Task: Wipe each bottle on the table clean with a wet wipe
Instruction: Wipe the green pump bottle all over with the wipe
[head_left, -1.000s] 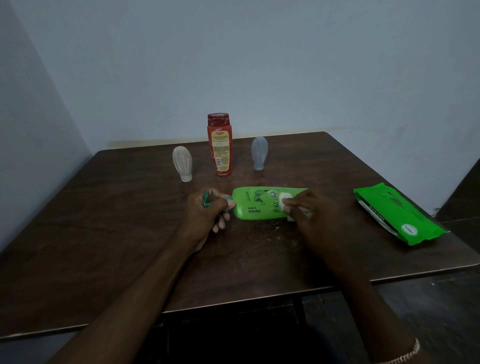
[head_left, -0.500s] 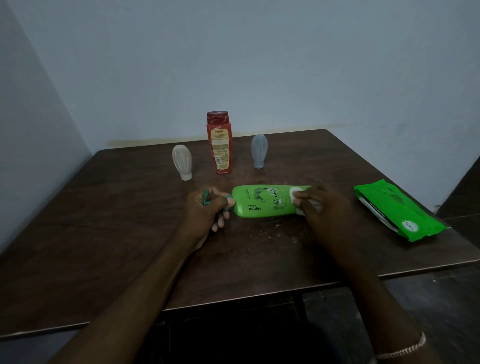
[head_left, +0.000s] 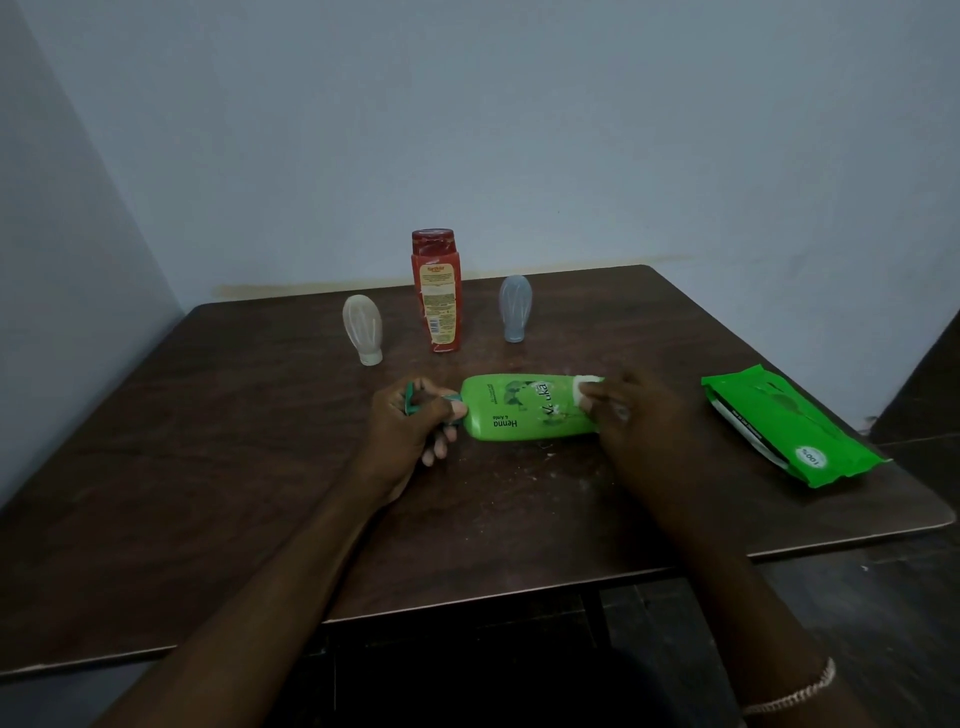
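A green bottle (head_left: 524, 410) is lying on its side near the middle of the dark wooden counter (head_left: 208, 467), its cap end pointing left and its base end pointing right. The printed label is facing up, with the word "Henna" showing.

The left hand (head_left: 410, 431) is gripping the green bottle at its dark green cap (head_left: 410, 405). Its fingers (head_left: 441, 447) are curling tightly round the cap and neck, and the hand is resting on the counter.

The right hand (head_left: 639, 415) is covering the bottle's base end. Its bent fingers (head_left: 602, 400) are holding a white wet wipe (head_left: 584, 387) and pressing it against the bottle's far right corner. Only a small part of the wipe is showing beyond the fingertips. A thin bracelet (head_left: 795, 699) is sitting on the right wrist.

Three more bottles are standing in a row on the far side of the counter, well apart from the hands. A red bottle (head_left: 438, 296) is standing upright in the middle. A whitish bottle (head_left: 363, 330) is standing on its cap to the left of it, and a grey-blue bottle (head_left: 515, 307) is standing on its cap to the right.

A green wipe pack (head_left: 784, 431) is lying flat near the right edge of the counter, apart from the right hand.
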